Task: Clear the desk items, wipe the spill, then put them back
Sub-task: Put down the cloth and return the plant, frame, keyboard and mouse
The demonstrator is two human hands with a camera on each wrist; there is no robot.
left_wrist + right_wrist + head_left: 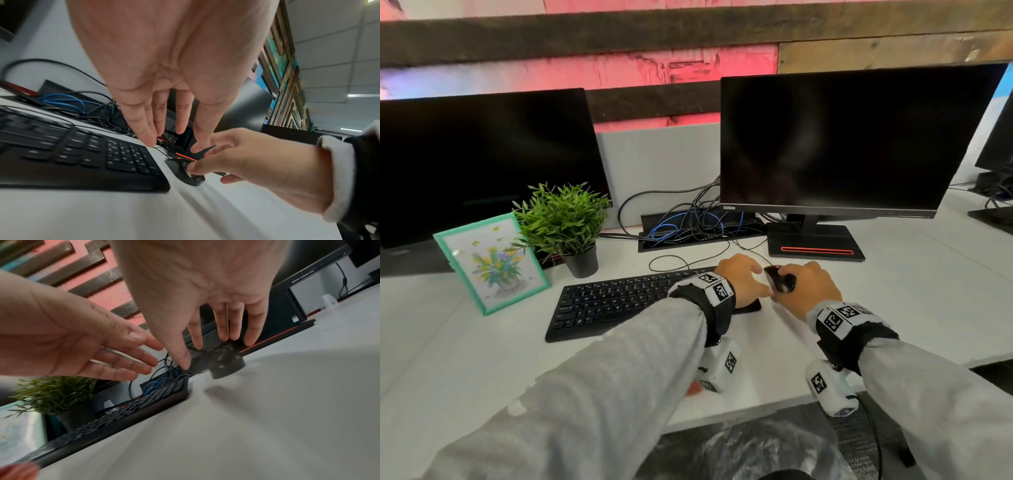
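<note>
A black wired mouse (779, 281) sits tilted in my right hand (796, 286), just right of the black keyboard (619, 301) on the white desk (911, 308). The left wrist view shows the thumb and fingers of the right hand (205, 164) pinching the mouse (183, 172). My left hand (748, 277) hovers over the keyboard's right end with straight fingers (148, 133), holding nothing. In the right wrist view, the mouse (226, 365) lies under my fingers (224, 327), with a shadow on the desk below it.
A potted green plant (565, 219) and a teal-framed flower picture (493, 263) stand left of the keyboard. Two dark monitors (832, 144) (482, 164) stand at the back, with a cable tray (688, 226) between them. A small reddish patch (693, 389) shows under my left forearm.
</note>
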